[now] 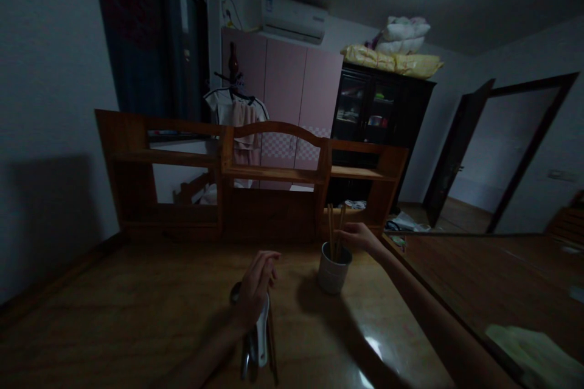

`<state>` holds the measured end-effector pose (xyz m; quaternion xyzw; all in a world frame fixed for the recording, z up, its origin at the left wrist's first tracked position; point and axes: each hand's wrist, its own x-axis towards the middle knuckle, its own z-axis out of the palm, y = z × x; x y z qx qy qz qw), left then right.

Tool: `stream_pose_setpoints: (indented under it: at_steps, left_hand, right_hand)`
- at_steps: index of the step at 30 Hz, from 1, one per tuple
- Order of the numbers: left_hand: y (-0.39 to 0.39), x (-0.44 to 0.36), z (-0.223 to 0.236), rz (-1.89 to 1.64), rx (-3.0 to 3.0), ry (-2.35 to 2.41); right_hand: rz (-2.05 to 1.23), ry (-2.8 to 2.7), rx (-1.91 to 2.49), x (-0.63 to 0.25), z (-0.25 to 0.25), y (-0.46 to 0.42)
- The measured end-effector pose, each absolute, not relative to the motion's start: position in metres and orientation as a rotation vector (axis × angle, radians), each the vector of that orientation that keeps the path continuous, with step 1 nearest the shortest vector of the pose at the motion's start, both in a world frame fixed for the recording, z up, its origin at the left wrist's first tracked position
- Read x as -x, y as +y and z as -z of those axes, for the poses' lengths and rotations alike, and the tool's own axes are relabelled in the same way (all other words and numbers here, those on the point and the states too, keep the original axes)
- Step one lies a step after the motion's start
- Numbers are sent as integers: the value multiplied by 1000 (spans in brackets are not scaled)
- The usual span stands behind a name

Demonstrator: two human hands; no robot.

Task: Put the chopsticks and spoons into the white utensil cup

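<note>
A small white cup stands on the wooden desk, with wooden chopsticks standing upright in it. My right hand reaches over the cup's rim, fingers pinched on the chopsticks. My left hand hovers over the desk nearer to me, fingers curled together above a bundle of utensils: a white-handled piece, a metal spoon and a chopstick. Whether it grips them is unclear in the dim light.
A wooden shelf unit stands along the desk's far edge. Behind it are a pink wardrobe, a dark cabinet with bedding on top, and an open door. A second wooden surface adjoins on the right.
</note>
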<state>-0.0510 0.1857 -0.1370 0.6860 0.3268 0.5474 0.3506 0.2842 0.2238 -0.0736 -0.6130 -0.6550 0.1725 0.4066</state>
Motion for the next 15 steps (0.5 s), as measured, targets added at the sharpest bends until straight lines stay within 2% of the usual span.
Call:
stream_pose_setpoints:
  at_steps: [5,10,13,15]
  left_hand:
    - [197,55,139,-1444,-1911,952]
    - [247,77,161,-1391,-2034,1392]
    - [274,91,178,-1217,-1960,1503]
    - [281,95,185,-1145,-1939,1495]
  right_hand:
    - [-187,-1487,1478,-276,48,202]
    - [324,-1261,1169,-225,25,157]
    - [392,-1688,1017,-178,43,141]
    - [549,-2092,833,-151,71,142]
